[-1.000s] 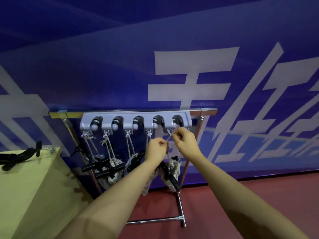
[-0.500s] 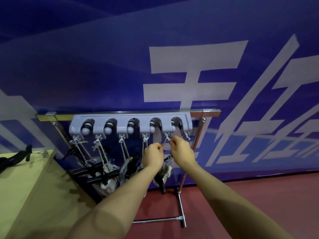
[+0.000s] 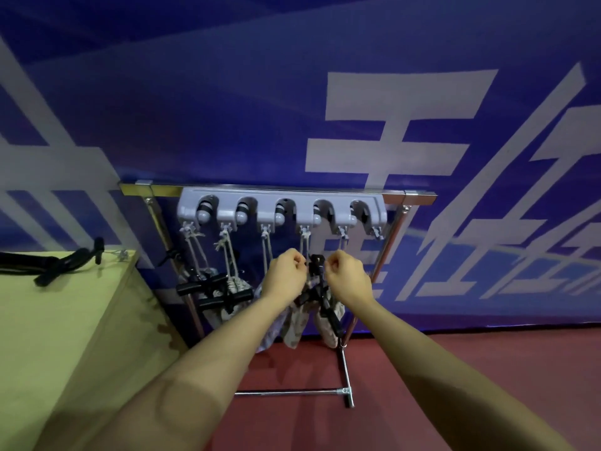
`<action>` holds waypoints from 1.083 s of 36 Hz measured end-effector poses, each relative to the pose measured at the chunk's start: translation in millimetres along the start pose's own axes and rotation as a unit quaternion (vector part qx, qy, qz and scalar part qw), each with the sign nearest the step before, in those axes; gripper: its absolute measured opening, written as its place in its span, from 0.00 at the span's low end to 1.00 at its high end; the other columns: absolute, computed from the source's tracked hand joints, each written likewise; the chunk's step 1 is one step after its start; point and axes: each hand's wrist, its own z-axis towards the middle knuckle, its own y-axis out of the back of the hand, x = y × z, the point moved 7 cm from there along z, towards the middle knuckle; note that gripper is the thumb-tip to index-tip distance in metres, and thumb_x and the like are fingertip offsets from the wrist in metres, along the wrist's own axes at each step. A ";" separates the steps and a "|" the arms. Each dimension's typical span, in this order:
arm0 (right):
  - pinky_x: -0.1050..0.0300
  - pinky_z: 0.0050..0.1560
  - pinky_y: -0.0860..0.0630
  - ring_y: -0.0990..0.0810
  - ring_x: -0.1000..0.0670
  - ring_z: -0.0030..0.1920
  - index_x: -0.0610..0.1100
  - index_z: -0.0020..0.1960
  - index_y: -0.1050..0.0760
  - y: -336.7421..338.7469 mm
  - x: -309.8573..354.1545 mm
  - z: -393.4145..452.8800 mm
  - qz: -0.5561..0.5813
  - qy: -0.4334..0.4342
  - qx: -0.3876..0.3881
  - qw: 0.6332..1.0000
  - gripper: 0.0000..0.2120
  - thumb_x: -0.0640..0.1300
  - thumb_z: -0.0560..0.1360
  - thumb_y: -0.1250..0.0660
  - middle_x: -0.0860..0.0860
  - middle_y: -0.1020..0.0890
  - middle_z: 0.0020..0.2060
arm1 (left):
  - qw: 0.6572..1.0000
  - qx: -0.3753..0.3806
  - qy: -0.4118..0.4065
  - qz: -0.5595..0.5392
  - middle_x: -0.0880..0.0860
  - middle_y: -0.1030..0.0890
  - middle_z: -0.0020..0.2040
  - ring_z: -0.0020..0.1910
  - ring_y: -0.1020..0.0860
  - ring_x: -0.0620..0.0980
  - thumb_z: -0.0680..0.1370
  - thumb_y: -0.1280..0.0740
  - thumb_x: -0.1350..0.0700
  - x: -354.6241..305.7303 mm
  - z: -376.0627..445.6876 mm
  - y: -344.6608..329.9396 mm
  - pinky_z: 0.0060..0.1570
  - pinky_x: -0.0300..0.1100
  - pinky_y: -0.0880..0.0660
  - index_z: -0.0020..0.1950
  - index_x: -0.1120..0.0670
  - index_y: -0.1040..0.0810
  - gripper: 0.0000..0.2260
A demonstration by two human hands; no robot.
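Centre frame, hanging step I think: my left hand (image 3: 286, 275) and right hand (image 3: 349, 277) each pinch the cord (image 3: 341, 245) under the grey rack (image 3: 325, 194), bundle (image 3: 317, 268) dangling btwn them. Next: seat loop on hook, steady tension.

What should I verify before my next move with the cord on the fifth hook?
1. The fifth cord hangs from its hook: ok.
2. The right hand pinches that cord: ok.
3. The left hand has a firm hold, fingers curled beside the fourth cord: cannot tell.
4. The black handle between the hands is clear of both: cannot tell.
5. The end hook on the gray rack is free: ok.
6. The base bar of the stand lies flat on the floor: ok.
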 end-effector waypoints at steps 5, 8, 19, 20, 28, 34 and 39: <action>0.50 0.36 0.30 0.26 0.46 0.35 0.43 0.45 0.29 -25.3 47.3 -26.7 0.035 0.041 0.025 0.998 0.06 0.43 0.79 0.41 0.49 0.25 0.35 | 1.000 -0.015 0.003 -0.011 0.54 0.19 0.41 0.43 0.20 0.56 0.78 0.39 0.59 32.0 -24.8 56.0 0.47 0.53 0.21 0.43 0.53 0.25 0.06; 0.49 0.36 0.29 0.26 0.46 0.35 0.42 0.46 0.28 -47.0 81.0 -46.3 0.041 0.060 0.046 0.996 0.06 0.43 0.79 0.41 0.51 0.26 0.33 | 1.000 -0.018 0.010 -0.011 0.54 0.18 0.40 0.41 0.20 0.55 0.78 0.39 0.59 61.6 -41.9 92.6 0.46 0.54 0.20 0.44 0.52 0.24 0.06; 0.41 0.39 0.27 0.26 0.41 0.35 0.42 0.45 0.28 -156.5 219.8 -116.3 0.033 0.124 0.115 0.985 0.07 0.42 0.80 0.41 0.45 0.24 0.36 | 0.995 -0.079 0.048 -0.027 0.58 0.17 0.39 0.43 0.19 0.60 0.74 0.37 0.61 199.2 -96.6 233.4 0.46 0.53 0.21 0.35 0.50 0.26 0.09; 0.42 0.38 0.28 0.27 0.43 0.34 0.44 0.43 0.29 -165.8 233.0 -121.2 0.028 0.133 0.119 0.984 0.07 0.42 0.80 0.41 0.46 0.25 0.34 | 0.995 -0.085 0.054 -0.029 0.57 0.17 0.40 0.42 0.19 0.59 0.75 0.37 0.61 208.1 -102.7 247.5 0.47 0.52 0.21 0.35 0.50 0.26 0.09; 0.46 0.45 0.23 0.22 0.44 0.42 0.47 0.40 0.28 -226.6 322.5 -144.6 0.002 0.171 0.173 0.970 0.07 0.42 0.75 0.41 0.48 0.20 0.38 | 0.982 -0.141 0.103 -0.072 0.57 0.17 0.44 0.44 0.19 0.59 0.75 0.38 0.60 273.9 -133.9 330.4 0.49 0.52 0.21 0.38 0.48 0.26 0.08; 0.46 0.51 0.23 0.21 0.45 0.48 0.45 0.49 0.24 -281.2 374.9 -151.3 -0.005 0.205 0.228 0.952 0.09 0.43 0.77 0.43 0.47 0.18 0.48 | 0.970 -0.179 0.150 -0.065 0.57 0.18 0.47 0.44 0.19 0.58 0.76 0.39 0.60 328.9 -145.7 375.1 0.49 0.51 0.21 0.48 0.53 0.25 0.05; 0.53 0.44 0.26 0.22 0.47 0.48 0.42 0.52 0.24 -330.3 408.5 -145.6 -0.013 0.237 0.259 0.936 0.10 0.42 0.78 0.43 0.48 0.19 0.49 | 0.959 -0.190 0.196 -0.075 0.57 0.19 0.45 0.43 0.19 0.59 0.76 0.39 0.60 370.8 -143.4 402.2 0.49 0.52 0.21 0.51 0.55 0.25 0.06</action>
